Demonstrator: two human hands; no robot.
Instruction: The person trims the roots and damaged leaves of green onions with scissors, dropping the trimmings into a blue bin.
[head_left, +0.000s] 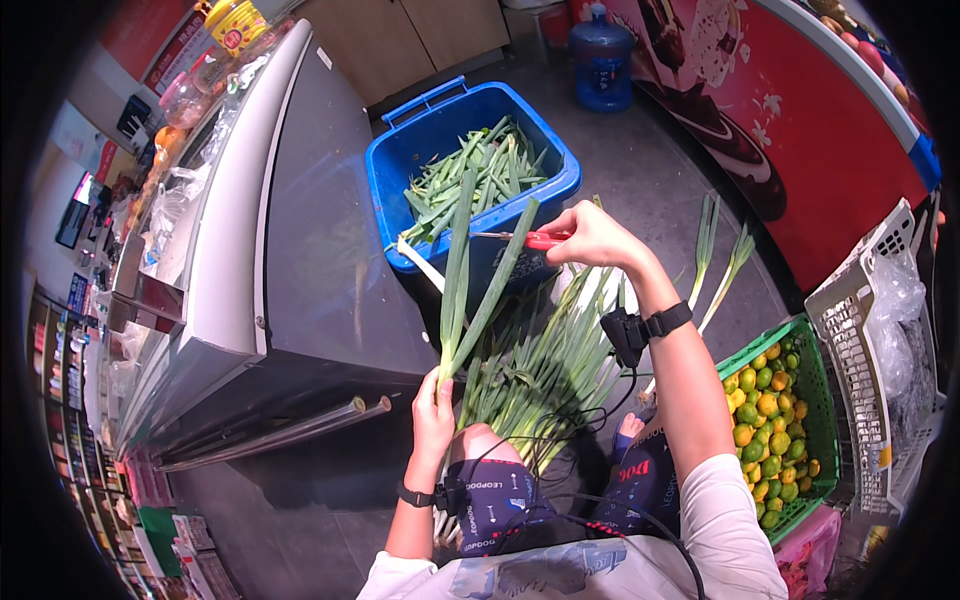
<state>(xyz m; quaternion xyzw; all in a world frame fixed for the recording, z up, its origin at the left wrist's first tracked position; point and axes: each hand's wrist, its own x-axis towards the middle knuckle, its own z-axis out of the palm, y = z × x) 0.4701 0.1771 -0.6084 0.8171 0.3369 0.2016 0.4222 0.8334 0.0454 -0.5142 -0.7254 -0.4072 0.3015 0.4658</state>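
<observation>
My left hand grips a long green scallion near its lower stem, leaves pointing up and away from me. My right hand holds red-handled scissors, their metal blades pointing left among the leaves. How far the blades are parted is hard to see. Just beyond stands a blue plastic bin, partly filled with cut green leaves. A pale stalk end hangs over its near rim. Below my hands, a large pile of scallions lies on the floor by my legs.
A grey freezer cabinet closes in the left side. To the right are a green crate of green-yellow citrus, a grey plastic basket and a red chest freezer. A blue water jug stands behind. Black cables hang across my lap.
</observation>
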